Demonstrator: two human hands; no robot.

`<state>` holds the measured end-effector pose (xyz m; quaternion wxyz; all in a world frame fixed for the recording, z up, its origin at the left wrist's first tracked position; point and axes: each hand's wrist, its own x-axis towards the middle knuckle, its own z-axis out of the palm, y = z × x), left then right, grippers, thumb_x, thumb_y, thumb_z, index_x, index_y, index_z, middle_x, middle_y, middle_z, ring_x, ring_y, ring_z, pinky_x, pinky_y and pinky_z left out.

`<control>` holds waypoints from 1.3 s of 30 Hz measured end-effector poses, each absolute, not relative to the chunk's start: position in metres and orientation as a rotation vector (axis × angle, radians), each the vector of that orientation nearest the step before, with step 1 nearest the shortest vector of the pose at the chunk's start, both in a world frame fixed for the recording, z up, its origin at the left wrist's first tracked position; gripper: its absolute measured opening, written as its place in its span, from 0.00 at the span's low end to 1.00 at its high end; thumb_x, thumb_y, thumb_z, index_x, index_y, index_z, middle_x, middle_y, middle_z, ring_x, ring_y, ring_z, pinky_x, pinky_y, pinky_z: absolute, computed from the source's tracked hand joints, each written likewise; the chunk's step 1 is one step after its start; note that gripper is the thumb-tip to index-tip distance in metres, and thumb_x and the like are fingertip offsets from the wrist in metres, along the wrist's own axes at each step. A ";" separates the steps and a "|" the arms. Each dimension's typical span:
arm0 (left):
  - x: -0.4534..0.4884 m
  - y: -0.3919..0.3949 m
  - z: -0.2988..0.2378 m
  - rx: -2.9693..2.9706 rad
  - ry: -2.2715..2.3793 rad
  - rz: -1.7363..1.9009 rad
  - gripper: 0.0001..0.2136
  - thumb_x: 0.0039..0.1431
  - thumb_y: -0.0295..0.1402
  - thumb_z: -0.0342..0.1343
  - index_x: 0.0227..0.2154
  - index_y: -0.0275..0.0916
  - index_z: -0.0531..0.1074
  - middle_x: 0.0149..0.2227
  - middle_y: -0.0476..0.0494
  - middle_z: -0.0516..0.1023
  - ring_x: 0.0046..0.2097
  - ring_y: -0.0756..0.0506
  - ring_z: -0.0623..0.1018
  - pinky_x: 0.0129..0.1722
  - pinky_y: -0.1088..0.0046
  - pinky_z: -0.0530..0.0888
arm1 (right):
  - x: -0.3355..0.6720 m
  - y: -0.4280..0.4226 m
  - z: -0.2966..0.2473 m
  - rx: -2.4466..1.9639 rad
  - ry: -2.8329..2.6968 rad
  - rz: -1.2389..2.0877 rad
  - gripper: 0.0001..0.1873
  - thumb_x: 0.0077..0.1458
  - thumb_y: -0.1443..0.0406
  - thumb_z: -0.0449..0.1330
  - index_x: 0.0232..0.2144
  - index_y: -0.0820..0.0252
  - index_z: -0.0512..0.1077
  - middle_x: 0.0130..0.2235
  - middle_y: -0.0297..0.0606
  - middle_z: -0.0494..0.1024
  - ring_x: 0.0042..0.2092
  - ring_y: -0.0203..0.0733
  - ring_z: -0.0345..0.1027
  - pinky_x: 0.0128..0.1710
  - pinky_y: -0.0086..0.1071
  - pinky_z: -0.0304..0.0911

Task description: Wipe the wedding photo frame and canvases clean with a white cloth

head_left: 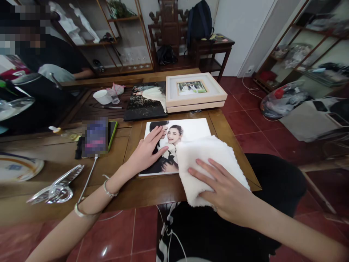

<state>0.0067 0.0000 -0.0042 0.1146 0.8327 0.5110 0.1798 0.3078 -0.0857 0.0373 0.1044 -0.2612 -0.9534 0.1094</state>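
While the left hand [147,154] lies flat with fingers spread on the photo print [177,145] at the frame's centre, the right hand [223,193] presses open-palmed on a white cloth [207,160] covering the print's lower right corner. Both grips pinch nothing. Above the print on the worktop [152,189] sits a box frame [195,91] holding a small picture. A white cup [103,96] stands at upper left; its contents cannot be seen.

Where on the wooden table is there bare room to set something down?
Bare wood lies between the phone and the left hand, and along the front edge below the photo print. Behind, the dark print and stacked frames crowd it.
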 end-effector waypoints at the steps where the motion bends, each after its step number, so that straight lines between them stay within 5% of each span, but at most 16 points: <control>1: 0.006 0.000 -0.004 2.443 1.493 0.529 0.30 0.68 0.48 0.46 0.67 0.36 0.54 0.69 0.34 0.54 0.70 0.38 0.53 0.65 0.50 0.58 | 0.309 -0.083 0.040 -0.777 -2.815 0.353 0.16 0.50 0.73 0.60 0.41 0.56 0.76 0.67 0.42 0.60 0.68 0.63 0.49 0.63 0.63 0.52; 5: 0.005 0.001 -0.004 2.453 1.481 0.540 0.30 0.68 0.47 0.47 0.67 0.37 0.54 0.70 0.34 0.53 0.70 0.37 0.53 0.65 0.51 0.58 | 0.304 -0.043 0.041 -0.826 -2.809 0.355 0.20 0.49 0.74 0.59 0.45 0.56 0.75 0.66 0.42 0.63 0.68 0.61 0.50 0.62 0.63 0.52; 11: 0.005 0.001 -0.002 2.449 1.447 0.548 0.29 0.68 0.47 0.47 0.67 0.40 0.54 0.70 0.35 0.53 0.70 0.37 0.53 0.65 0.50 0.59 | 0.287 0.034 0.029 -0.877 -2.761 0.268 0.16 0.54 0.73 0.58 0.45 0.59 0.73 0.67 0.48 0.59 0.70 0.60 0.41 0.64 0.69 0.37; 17: 0.007 0.001 0.000 2.417 1.472 0.532 0.29 0.68 0.48 0.47 0.67 0.40 0.54 0.70 0.36 0.53 0.70 0.36 0.53 0.65 0.49 0.58 | 0.284 0.060 0.020 -0.975 -2.673 0.184 0.20 0.54 0.74 0.56 0.50 0.60 0.71 0.67 0.46 0.60 0.70 0.58 0.43 0.65 0.66 0.39; 39: 0.010 0.001 -0.003 2.400 1.531 0.543 0.30 0.67 0.48 0.47 0.66 0.37 0.56 0.69 0.32 0.54 0.70 0.37 0.54 0.66 0.51 0.57 | 0.328 -0.084 0.030 -0.593 -2.803 0.279 0.13 0.42 0.76 0.56 0.31 0.60 0.74 0.68 0.47 0.56 0.69 0.64 0.41 0.65 0.69 0.42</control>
